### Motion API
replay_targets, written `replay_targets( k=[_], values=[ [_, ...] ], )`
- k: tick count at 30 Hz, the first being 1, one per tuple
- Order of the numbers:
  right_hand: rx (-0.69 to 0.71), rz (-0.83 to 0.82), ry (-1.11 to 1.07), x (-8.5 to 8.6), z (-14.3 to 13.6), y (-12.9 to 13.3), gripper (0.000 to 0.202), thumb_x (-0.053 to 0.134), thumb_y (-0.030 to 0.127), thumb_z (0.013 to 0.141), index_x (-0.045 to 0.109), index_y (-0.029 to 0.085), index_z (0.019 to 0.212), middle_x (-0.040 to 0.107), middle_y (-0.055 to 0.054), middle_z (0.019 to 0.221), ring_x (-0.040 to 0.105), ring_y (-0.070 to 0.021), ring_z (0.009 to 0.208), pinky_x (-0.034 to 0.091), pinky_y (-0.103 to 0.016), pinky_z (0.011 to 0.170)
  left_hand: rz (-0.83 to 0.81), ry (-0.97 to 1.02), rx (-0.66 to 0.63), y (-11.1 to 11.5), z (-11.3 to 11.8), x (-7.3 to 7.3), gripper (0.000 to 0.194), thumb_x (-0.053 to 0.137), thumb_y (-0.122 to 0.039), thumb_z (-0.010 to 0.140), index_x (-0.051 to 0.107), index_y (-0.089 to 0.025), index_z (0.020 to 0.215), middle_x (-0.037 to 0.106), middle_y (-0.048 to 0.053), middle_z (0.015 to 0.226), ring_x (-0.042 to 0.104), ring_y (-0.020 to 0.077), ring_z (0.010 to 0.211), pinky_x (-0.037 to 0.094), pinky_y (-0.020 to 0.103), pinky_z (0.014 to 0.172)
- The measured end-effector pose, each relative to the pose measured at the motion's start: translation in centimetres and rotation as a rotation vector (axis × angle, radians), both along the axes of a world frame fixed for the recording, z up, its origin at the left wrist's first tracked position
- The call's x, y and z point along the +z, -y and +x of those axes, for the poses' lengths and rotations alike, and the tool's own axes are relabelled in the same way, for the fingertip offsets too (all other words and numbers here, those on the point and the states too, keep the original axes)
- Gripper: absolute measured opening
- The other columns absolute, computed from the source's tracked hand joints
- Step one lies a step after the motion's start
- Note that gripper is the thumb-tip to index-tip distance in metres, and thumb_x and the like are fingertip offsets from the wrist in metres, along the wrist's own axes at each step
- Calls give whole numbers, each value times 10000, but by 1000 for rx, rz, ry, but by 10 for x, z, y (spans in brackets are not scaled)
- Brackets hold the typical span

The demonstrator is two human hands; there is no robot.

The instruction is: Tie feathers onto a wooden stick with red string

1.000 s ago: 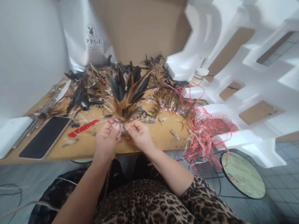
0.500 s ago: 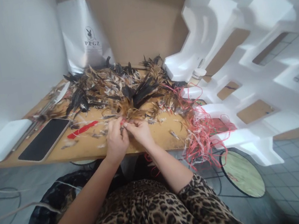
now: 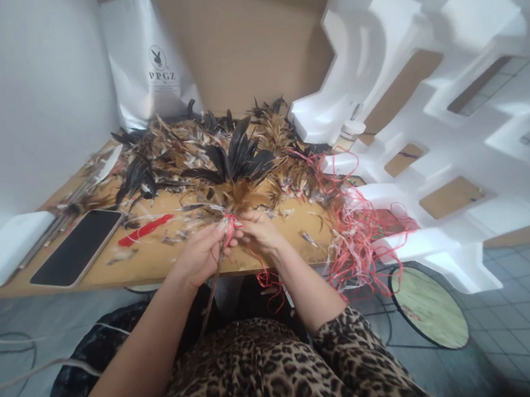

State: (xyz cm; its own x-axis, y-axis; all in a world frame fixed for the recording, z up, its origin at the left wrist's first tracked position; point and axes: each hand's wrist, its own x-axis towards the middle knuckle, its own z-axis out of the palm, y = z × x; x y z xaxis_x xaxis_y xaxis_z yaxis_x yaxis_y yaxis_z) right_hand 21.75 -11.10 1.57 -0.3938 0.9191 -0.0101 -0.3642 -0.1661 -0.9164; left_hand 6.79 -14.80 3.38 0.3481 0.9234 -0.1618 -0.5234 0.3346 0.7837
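Note:
My left hand (image 3: 203, 252) is closed on the base of a feather bundle (image 3: 231, 170). The bundle's black and brown feathers fan out away from me over the table. Red string (image 3: 230, 228) is wrapped at the base, between my two hands. A thin dark stick (image 3: 210, 298) slants down from under my left fingers toward my lap. My right hand (image 3: 260, 232) is closed in a pinch at the wrapped base, apparently on the red string, whose loose tail hangs below the table edge. The fingertips partly hide the binding.
Loose feathers (image 3: 164, 147) heap at the back of the table (image 3: 296, 246). A phone (image 3: 77, 246), white power bank (image 3: 6, 251) and red strip (image 3: 146, 230) lie left. Tangled red string (image 3: 365, 243), a small bottle (image 3: 349, 134) and white foam packaging (image 3: 410, 106) are right. A silver bag (image 3: 137, 59) stands behind.
The feather bundle has turned, so its black feathers now fan upward instead of pointing right. My hands have shifted slightly, showing the red string around the base and the stick below.

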Motion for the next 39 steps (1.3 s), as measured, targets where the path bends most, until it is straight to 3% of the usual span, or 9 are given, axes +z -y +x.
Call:
replay_targets(
  k=[3, 6, 10, 17, 25, 28, 31, 36, 39],
  values=[
    [-8, 79, 69, 4, 5, -2, 318, 788, 437, 587, 674, 146, 648, 551, 29, 537, 388, -44, 459, 303, -189, 469, 25, -23, -10, 0, 0, 3, 226, 736, -290, 714, 688, -105, 834, 689, 111, 825, 510, 64, 570, 358, 147, 457],
    [-64, 156, 160, 9, 7, -3, 303, 773, 432, 605, 702, 149, 684, 625, 8, 631, 488, -72, 561, 388, -208, 572, 65, -81, 79, 1, 5, 8, 248, 755, -312, 680, 684, -97, 782, 685, 106, 782, 466, 56, 530, 320, 156, 433],
    [-206, 177, 291, 14, 4, -2, 286, 762, 413, 603, 699, 158, 716, 649, 2, 645, 507, -88, 561, 400, -219, 578, 101, -185, 249, 0, 10, 8, 283, 767, -335, 649, 672, -92, 757, 669, 84, 716, 447, 54, 498, 311, 172, 427],
    [-394, 248, 421, 18, -12, 12, 189, 664, 325, 674, 633, 152, 605, 565, 17, 545, 447, -82, 513, 363, -224, 547, 264, -359, 441, -5, 12, -9, 251, 714, -317, 705, 648, -137, 866, 626, 14, 645, 489, 80, 497, 390, 199, 480],
    [-495, 240, 430, 9, -23, 9, 260, 672, 393, 695, 648, 141, 636, 571, 10, 560, 460, -88, 521, 381, -230, 549, 458, -587, 616, -4, 22, -15, 239, 643, -247, 756, 654, -168, 981, 681, 83, 948, 630, 202, 909, 495, 293, 786],
    [-479, 218, 403, 4, -19, 2, 256, 674, 392, 693, 654, 139, 655, 572, 17, 546, 477, -88, 511, 389, -222, 535, 415, -543, 574, -4, 24, -17, 313, 679, -259, 723, 665, -162, 1020, 684, 87, 969, 631, 204, 897, 508, 284, 754],
    [-448, 147, 350, 3, -13, -2, 264, 692, 398, 673, 656, 136, 677, 563, 26, 521, 456, -75, 464, 362, -207, 479, 326, -397, 473, -7, 24, -17, 362, 679, -332, 738, 666, -141, 1045, 684, 70, 889, 622, 155, 746, 511, 257, 671],
    [-378, 71, 227, 3, -9, -4, 265, 728, 383, 639, 644, 136, 686, 593, 17, 527, 446, -61, 428, 328, -191, 435, 85, -127, 337, -17, 24, -8, 331, 697, -400, 722, 670, -97, 853, 631, 49, 679, 532, 91, 536, 413, 176, 455],
    [-330, 58, 184, 4, -8, -4, 271, 735, 388, 634, 643, 139, 690, 615, 8, 542, 470, -65, 432, 348, -190, 439, 59, -72, 264, -21, 23, -3, 305, 746, -363, 676, 660, -82, 758, 584, 39, 610, 487, 73, 504, 350, 148, 410]
  ],
)
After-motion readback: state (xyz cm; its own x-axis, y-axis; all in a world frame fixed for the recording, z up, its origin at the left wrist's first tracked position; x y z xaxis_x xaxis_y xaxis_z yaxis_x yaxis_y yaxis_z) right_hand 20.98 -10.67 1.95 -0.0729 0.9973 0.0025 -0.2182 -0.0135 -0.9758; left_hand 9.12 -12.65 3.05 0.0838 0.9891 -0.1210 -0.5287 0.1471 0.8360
